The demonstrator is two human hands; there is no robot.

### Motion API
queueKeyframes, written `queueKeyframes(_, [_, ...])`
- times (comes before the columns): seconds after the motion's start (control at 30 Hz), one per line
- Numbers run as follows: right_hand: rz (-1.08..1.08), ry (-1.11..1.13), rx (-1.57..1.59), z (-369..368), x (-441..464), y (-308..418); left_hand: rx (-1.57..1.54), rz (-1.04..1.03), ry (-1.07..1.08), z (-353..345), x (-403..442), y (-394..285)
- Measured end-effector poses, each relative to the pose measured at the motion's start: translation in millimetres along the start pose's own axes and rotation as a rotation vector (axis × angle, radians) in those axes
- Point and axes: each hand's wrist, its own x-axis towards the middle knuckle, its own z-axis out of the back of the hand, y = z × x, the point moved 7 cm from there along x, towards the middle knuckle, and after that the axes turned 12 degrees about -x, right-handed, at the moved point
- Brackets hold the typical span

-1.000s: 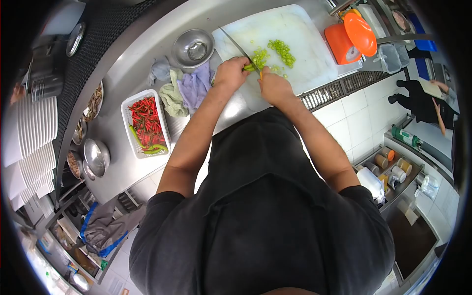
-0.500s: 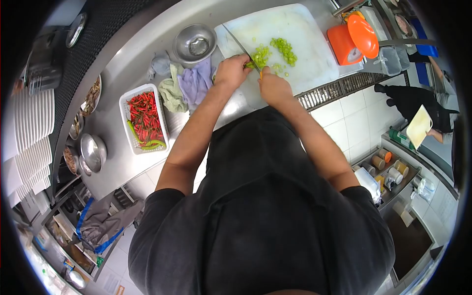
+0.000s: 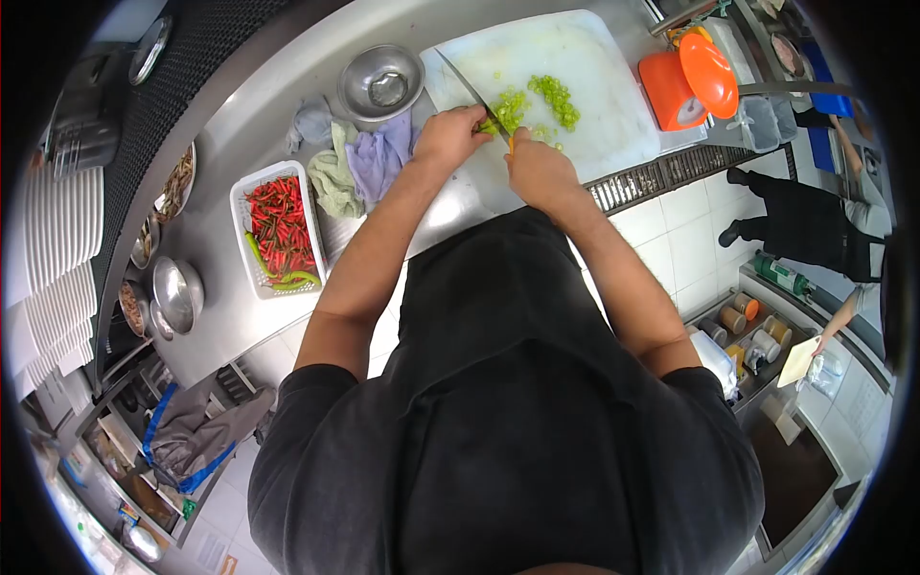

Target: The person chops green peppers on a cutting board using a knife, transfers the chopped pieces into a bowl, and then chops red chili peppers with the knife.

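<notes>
One knife (image 3: 468,86) is in the right hand (image 3: 542,174), beside chopped green pepper (image 3: 514,106).

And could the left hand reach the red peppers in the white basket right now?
Probably yes: the red peppers lie uncovered in the white basket, and only crumpled cloths sit between them and the left hand. First, though, it would have to release the green pepper it seems to hold beside the knife.

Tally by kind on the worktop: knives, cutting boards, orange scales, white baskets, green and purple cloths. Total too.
Knife: 1
Cutting board: 1
Orange scale: 1
White basket: 1
Green cloth and purple cloth: 2
Total: 6
</notes>
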Motion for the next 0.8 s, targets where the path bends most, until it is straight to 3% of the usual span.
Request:
queueKeyframes(0.2, [-0.004, 0.005, 0.020, -13.9, 5.1, -0.5, -0.014, 0.009, 0.038, -5.0, -11.8, -1.7])
queueKeyframes(0.33, [-0.005, 0.008, -0.018, 7.0, -11.7, 0.7, 0.067, 0.005, 0.003, -6.8, -6.9, -1.3])
queueKeyframes(0.57, [0.006, -0.031, -0.006, -25.8, 7.7, -6.1, 0.029, 0.000, -0.078, -8.3, -3.6, 3.0])
queueKeyframes(0.73, [0.001, 0.021, -0.040, 11.1, -15.1, 0.9, 0.033, 0.056, -0.045, -3.6, 0.8, -0.5])
queueKeyframes(0.8, [0.005, -0.006, -0.015, -14.4, -2.4, -3.6, 0.022, 0.077, -0.042, -5.0, -2.0, -0.1])
